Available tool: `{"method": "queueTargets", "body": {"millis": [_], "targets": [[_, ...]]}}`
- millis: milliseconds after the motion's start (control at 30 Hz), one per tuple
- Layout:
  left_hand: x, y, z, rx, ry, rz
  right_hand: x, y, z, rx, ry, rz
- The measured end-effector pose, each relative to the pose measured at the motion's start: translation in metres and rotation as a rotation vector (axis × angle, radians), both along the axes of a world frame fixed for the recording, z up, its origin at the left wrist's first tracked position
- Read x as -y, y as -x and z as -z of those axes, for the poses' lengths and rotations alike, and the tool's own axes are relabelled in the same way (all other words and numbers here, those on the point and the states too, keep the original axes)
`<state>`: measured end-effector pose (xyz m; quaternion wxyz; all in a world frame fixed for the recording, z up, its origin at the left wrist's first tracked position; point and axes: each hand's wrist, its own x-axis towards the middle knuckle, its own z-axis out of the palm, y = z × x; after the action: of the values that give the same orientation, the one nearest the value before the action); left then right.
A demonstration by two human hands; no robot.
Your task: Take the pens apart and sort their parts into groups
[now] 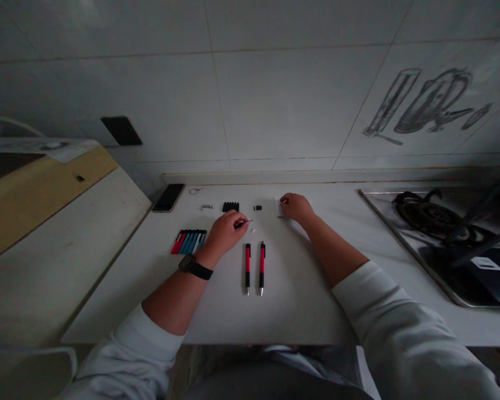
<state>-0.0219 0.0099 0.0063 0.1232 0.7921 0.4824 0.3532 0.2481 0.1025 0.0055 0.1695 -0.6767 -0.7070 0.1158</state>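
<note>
Dim worktop [300,300], left hand [227,232] pinching an indistinct thin piece [245,223]

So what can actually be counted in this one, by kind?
Red pens: 2
Phone: 1
Wristwatch: 1
Thin rod pinched in the left hand: 1
Total: 5
The coloured barrels and black grips sit too close together to count.

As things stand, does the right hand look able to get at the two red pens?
Probably yes. The right hand touches small white parts further back; the red pens lie nearer the body, with bare counter between. The left hand holds a thin rod.
</note>
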Motion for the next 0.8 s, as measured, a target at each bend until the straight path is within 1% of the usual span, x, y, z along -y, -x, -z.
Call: {"method": "queueTargets", "body": {"millis": [67,100,200,300,367,467,600,700,800], "targets": [[0.0,0.0,0.0,0.001,-0.013,-0.009,0.004,0.005,-0.006,-0.011,-0.029,-0.049],[-0.001,0.001,0.0,0.005,-0.021,-0.016,0.007,0.009,-0.009,-0.019,-0.045,-0.103],[-0.001,0.001,0.0,0.025,-0.041,-0.046,0.018,0.025,-0.017,-0.049,-0.069,-0.351],[-0.002,0.002,0.0,0.025,-0.055,-0.076,0.032,0.043,-0.019,-0.067,-0.032,-0.633],[-0.003,0.003,0.0,0.02,-0.067,-0.08,0.041,0.054,-0.018,-0.053,-0.007,-0.743],[-0.003,0.003,0.0,0.017,-0.081,-0.076,0.051,0.066,-0.016,0.013,0.006,-0.785],[-0.002,0.003,-0.001,0.012,-0.072,-0.071,0.06,0.07,-0.016,0.098,0.022,-0.73],[-0.003,0.003,-0.001,0.02,-0.064,-0.064,0.059,0.066,-0.018,0.091,0.0,-0.71],[-0.004,0.005,0.001,0.032,-0.053,-0.062,0.049,0.053,-0.025,0.049,-0.039,-0.669]]}}
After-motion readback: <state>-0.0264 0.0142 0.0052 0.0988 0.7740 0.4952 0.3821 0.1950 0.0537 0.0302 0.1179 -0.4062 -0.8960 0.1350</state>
